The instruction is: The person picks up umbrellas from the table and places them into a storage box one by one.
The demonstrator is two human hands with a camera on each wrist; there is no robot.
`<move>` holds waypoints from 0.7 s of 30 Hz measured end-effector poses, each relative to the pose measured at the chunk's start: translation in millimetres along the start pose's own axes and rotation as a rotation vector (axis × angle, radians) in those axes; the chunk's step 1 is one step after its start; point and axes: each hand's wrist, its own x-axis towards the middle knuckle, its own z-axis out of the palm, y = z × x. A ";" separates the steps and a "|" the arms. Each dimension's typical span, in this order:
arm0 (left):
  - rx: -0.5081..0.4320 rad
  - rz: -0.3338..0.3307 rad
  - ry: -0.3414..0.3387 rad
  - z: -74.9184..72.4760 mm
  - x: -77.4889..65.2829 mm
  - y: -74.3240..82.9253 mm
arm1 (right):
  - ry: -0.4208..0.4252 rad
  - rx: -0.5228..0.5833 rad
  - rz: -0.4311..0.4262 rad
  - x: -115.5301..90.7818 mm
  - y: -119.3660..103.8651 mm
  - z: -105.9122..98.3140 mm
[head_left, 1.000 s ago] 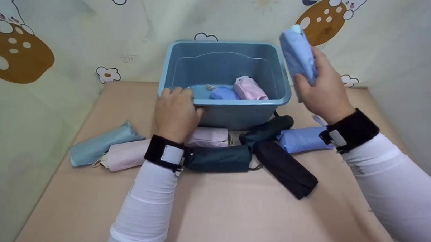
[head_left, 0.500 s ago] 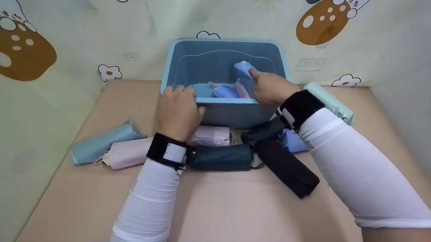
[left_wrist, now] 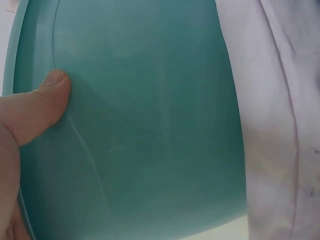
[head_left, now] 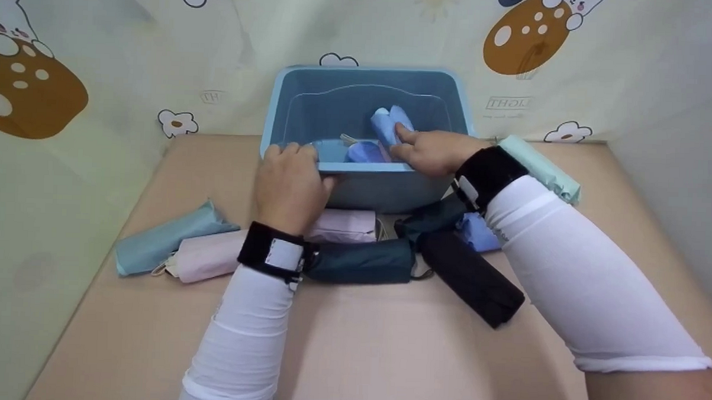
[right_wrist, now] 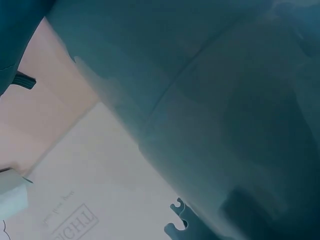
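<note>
- Now right hand (head_left: 437, 151) pinches light-blue folded umbrella (head_left: 384, 126), tilted inside blue bin (head_left: 386, 192); one blue umbrella (head_left: 366, 152) already lies there.
- Left hand (head_left: 291, 189) grips bin's front rim (head_left: 387, 167).
- Eight umbrellas (head_left: 360, 262) remain before and beside bin.

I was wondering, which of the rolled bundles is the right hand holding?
The light blue bundle, tilted inside the bin: only this one is gripped by the right hand.
</note>
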 end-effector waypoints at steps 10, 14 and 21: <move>-0.019 0.004 0.025 -0.6 -0.1 0.7 | 0.028 -0.021 0.050 -0.9 -2.3 2.2; -0.009 -0.014 0.004 -0.3 -0.8 0.0 | 0.122 0.003 0.021 -1.5 -0.6 6.9; -0.009 -0.033 -0.011 -0.7 -1.0 -0.3 | 0.701 0.472 -0.105 -23.0 24.5 19.4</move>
